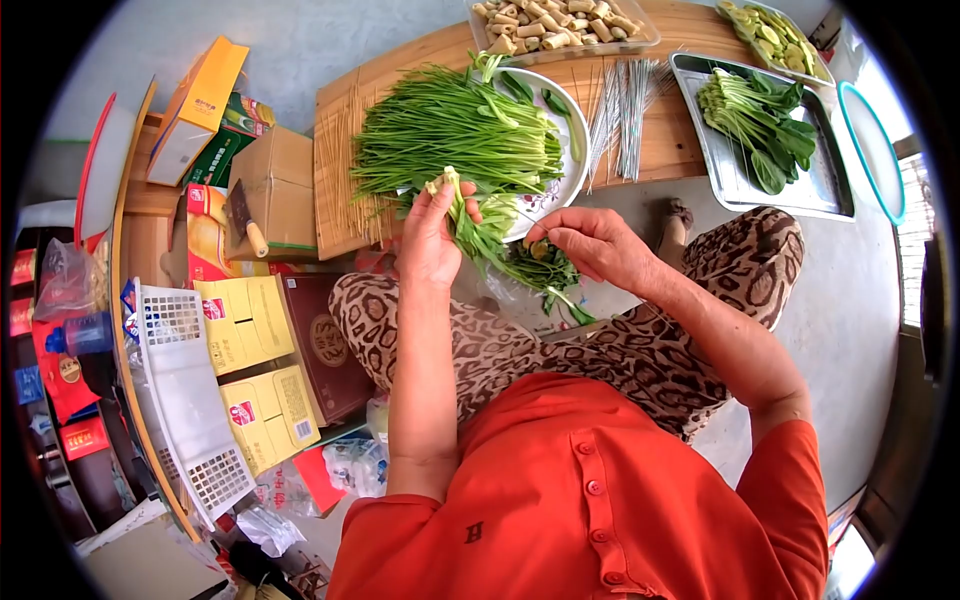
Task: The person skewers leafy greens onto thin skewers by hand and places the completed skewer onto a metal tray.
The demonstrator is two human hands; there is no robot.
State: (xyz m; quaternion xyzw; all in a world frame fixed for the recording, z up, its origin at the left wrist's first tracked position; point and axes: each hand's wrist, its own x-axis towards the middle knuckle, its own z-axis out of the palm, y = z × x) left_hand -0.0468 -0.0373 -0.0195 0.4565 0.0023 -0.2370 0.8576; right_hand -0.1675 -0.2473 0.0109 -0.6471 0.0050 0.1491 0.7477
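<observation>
My left hand [430, 235] is closed around a small bunch of leafy greens [468, 228], pale stem ends up and leaves hanging down. To its right, my right hand [600, 245] is pinched shut beside the bunch; a thin dark line shows near its fingertips, too fine to name. Just beyond my hands, a large heap of garlic chives [450, 135] lies partly on a white plate [573, 150]. Below my hands, more dark leaves [545, 268] hang or lie between my knees.
Metal skewers [628, 115] and bamboo skewers [345, 195] lie on the wooden table [665, 150]. A metal tray [835, 180] bears leafy greens. Beige rolls fill a plastic tray [650, 38] at the back. A knife [255, 237] rests on a cardboard box [285, 165] at left.
</observation>
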